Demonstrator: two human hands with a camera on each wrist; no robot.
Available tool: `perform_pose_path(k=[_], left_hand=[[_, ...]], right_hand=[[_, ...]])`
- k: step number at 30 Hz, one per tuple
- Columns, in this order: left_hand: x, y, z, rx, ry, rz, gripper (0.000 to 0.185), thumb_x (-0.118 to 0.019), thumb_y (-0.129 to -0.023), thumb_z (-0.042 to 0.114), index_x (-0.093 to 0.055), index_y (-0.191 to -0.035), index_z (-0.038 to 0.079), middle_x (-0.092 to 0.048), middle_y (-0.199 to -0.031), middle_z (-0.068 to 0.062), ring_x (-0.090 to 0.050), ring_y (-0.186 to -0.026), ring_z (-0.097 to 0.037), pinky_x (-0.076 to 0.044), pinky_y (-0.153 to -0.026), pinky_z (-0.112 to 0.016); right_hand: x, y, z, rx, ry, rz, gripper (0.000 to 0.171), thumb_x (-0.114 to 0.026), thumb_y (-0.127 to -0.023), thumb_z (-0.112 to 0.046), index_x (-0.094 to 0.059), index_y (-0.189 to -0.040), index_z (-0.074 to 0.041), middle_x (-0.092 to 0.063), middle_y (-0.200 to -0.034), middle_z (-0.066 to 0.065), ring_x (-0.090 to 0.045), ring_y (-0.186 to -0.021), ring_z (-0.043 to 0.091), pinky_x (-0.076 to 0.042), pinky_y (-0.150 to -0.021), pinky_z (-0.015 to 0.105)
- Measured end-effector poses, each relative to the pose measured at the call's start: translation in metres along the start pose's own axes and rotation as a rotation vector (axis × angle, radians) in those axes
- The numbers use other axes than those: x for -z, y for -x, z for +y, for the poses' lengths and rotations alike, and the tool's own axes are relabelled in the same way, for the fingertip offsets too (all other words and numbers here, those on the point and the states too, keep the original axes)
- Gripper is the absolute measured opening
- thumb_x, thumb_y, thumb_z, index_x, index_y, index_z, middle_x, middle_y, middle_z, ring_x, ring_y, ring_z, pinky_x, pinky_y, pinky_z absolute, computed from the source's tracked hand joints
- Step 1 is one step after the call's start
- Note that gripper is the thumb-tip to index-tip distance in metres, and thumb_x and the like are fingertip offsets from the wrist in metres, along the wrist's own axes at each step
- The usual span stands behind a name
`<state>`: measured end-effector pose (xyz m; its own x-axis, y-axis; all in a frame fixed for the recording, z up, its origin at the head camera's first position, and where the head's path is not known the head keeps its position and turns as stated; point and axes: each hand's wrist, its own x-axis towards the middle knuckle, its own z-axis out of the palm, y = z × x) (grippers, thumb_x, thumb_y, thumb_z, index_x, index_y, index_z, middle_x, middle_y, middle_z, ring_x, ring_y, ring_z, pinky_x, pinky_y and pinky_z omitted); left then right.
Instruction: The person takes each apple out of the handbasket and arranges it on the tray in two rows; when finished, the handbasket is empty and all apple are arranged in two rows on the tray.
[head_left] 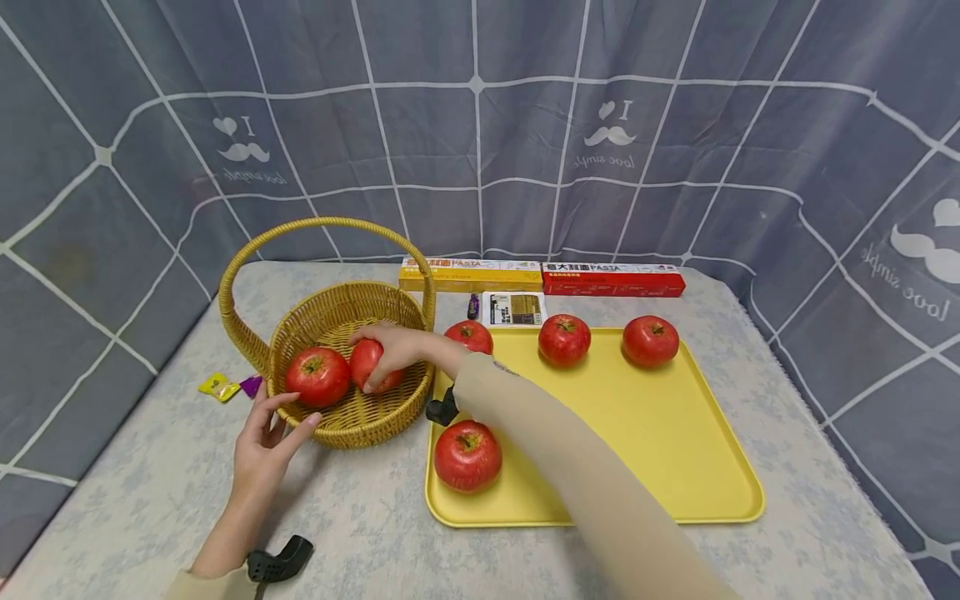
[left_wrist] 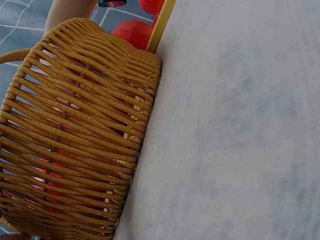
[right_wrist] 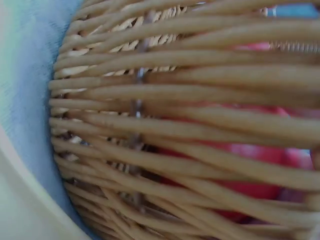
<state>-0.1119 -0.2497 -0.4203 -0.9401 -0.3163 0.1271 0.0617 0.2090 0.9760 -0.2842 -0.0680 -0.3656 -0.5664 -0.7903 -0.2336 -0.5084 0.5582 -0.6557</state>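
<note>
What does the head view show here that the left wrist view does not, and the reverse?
Only the head view shows both hands: the right hand grips a tomato inside the basket, and the left hand touches the basket's near rim beside a second tomato. It also shows two pasta boxes and candy wrappers. Only the left wrist view shows the basket's outer weave up close, with red through the gaps. Both show the basket, the yellow tray and the pale tablecloth.

Two pasta boxes, one yellow (head_left: 470,274) and one red (head_left: 612,280), lie end to end along the worktop's far edge. Small candy wrappers (head_left: 228,387) sit near its left edge.
</note>
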Motion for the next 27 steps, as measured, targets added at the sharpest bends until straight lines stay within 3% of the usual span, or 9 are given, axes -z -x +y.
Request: perform_pose_path(k=[5,11,19,23,27], left_hand=[[0.0,0.0,0.001,0.024,-0.014,0.0,0.044,-0.069,-0.086,0.009,-0.05,-0.124,-0.001,-0.01,-0.156,0.005,-0.016,-0.141,-0.02,-0.027,-0.106,-0.018],[0.0,0.001,0.0,0.025,-0.023,0.005,0.044,-0.069,-0.086,0.009,-0.05,-0.124,0.0,-0.01,-0.156,0.005,-0.016,-0.141,-0.02,-0.028,-0.103,-0.013],[-0.001,0.001,0.0,0.005,-0.052,0.013,0.043,-0.069,-0.086,0.01,-0.051,-0.124,0.001,-0.012,-0.156,0.004,-0.019,-0.14,-0.019,-0.03,-0.1,-0.011],[-0.001,0.0,-0.002,0.002,-0.037,0.01,0.043,-0.069,-0.085,0.009,-0.051,-0.123,0.0,-0.012,-0.156,0.004,-0.019,-0.14,-0.019,-0.03,-0.101,-0.011],[0.0,0.0,-0.005,0.005,-0.004,0.01,0.043,-0.069,-0.085,0.008,-0.052,-0.123,0.001,-0.012,-0.156,0.003,-0.018,-0.141,-0.02,-0.029,-0.102,-0.012]], right_hand=[[0.001,0.012,-0.008,0.053,0.088,-0.047,0.062,-0.068,-0.084,-0.041,-0.045,-0.135,-0.014,-0.047,-0.128,0.003,-0.044,-0.115,0.013,-0.042,-0.087,0.02],[0.003,0.032,-0.011,0.139,0.066,-0.054,0.062,-0.074,-0.079,-0.032,-0.046,-0.13,-0.01,-0.05,-0.124,0.001,-0.048,-0.109,0.008,-0.042,-0.086,0.016],[0.021,0.09,-0.015,0.258,-0.01,0.142,0.074,-0.08,-0.071,-0.028,-0.046,-0.136,-0.016,-0.043,-0.128,0.001,-0.047,-0.111,0.012,-0.044,-0.09,0.025],[0.032,0.129,-0.004,0.324,-0.057,0.227,0.075,-0.081,-0.07,-0.025,-0.045,-0.135,-0.014,-0.042,-0.129,0.002,-0.047,-0.111,0.015,-0.046,-0.09,0.03],[0.038,0.169,0.013,0.311,-0.106,0.298,0.073,-0.081,-0.069,-0.021,-0.045,-0.132,-0.013,-0.042,-0.129,0.002,-0.046,-0.113,0.019,-0.047,-0.09,0.036]])
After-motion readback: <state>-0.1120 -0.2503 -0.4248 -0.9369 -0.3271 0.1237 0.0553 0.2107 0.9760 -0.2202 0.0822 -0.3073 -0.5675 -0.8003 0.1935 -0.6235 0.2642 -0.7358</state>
